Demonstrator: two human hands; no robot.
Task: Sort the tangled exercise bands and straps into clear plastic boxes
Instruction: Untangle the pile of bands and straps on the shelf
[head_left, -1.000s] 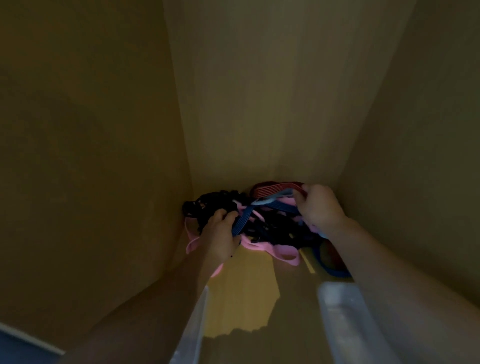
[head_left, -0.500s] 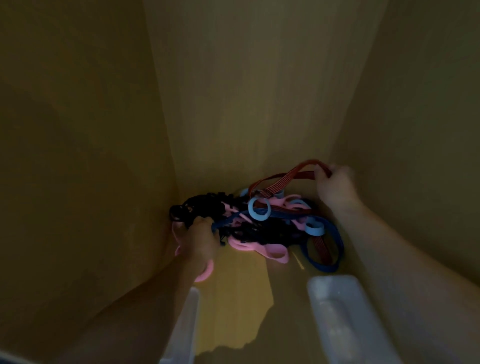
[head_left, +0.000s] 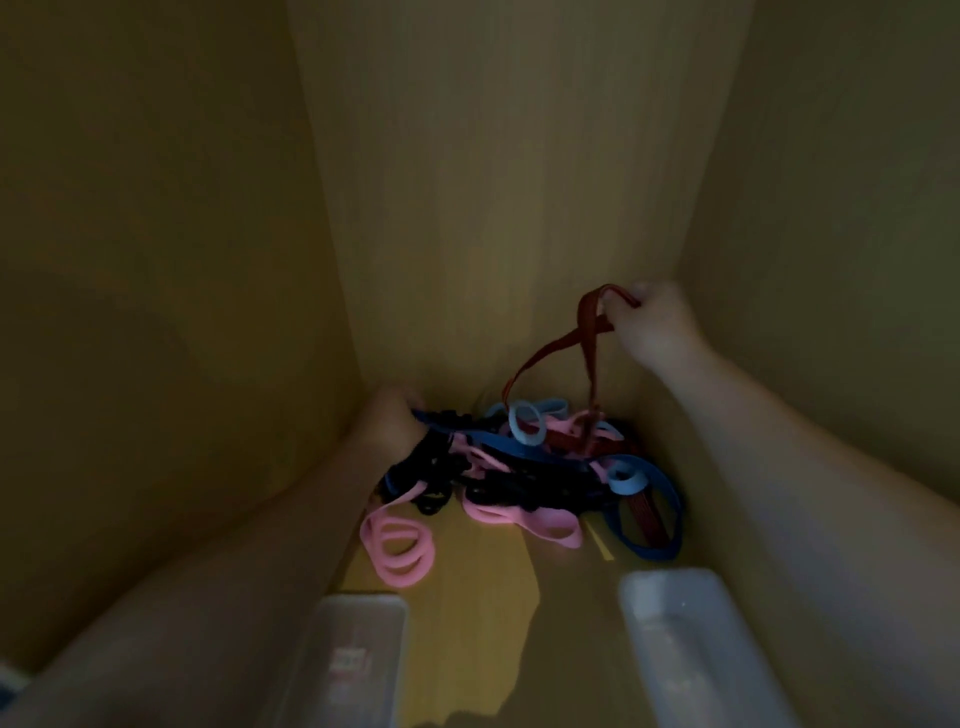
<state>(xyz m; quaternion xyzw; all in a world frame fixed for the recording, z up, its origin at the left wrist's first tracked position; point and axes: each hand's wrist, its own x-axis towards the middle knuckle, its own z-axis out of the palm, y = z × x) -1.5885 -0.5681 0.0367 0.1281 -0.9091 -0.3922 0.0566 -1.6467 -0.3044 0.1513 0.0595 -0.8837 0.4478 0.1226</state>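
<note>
Head view: red strap (head_left: 588, 336) steeply upright.

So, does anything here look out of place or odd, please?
Nothing damaged; only the tangled heap: the red strap in the right hand runs down into it, and the left hand grips a dark blue strap.

The left grip (head_left: 387, 426) and right grip (head_left: 657, 325) are bare hands on rounded, bare forearms (head_left: 779, 441).
</note>
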